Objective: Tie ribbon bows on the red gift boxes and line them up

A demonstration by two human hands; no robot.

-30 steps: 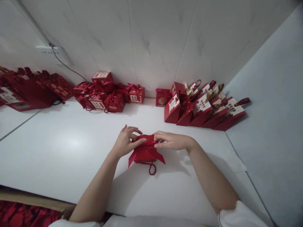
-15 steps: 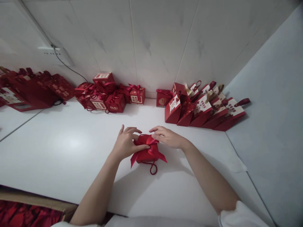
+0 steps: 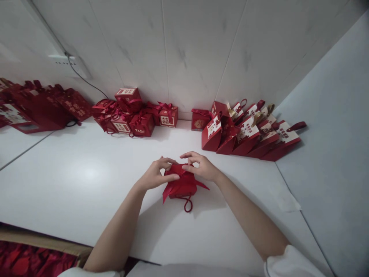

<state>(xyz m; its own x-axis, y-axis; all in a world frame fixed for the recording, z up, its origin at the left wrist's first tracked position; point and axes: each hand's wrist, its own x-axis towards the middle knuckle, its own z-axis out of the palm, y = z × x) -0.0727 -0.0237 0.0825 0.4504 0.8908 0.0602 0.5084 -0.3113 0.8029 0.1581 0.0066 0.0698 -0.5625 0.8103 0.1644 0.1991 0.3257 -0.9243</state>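
A small red gift box (image 3: 184, 189) stands on the white table in front of me, with a shiny red ribbon (image 3: 171, 187) on its top. Two pointed ribbon tails spread to its left and right, and a dark red cord loop (image 3: 188, 204) lies at its near side. My left hand (image 3: 157, 173) is at the left of the box, thumb on the ribbon and fingers curled over the back. From the right, my right hand (image 3: 201, 166) pinches at the ribbon near the back edge, its index finger raised. The exact grip on the ribbon is partly hidden.
Several ribboned red boxes (image 3: 141, 124) are stacked by the wall. Tent-shaped red boxes (image 3: 248, 132) stand in rows at the back right, and red bags (image 3: 43, 107) at the far left. An open carton (image 3: 43, 240) of red items sits at lower left.
Both hands have shifted slightly at the top of the box. The bow's loops, visible before between my hands, now show less. The ribbon tails have swung a little outward to the right.
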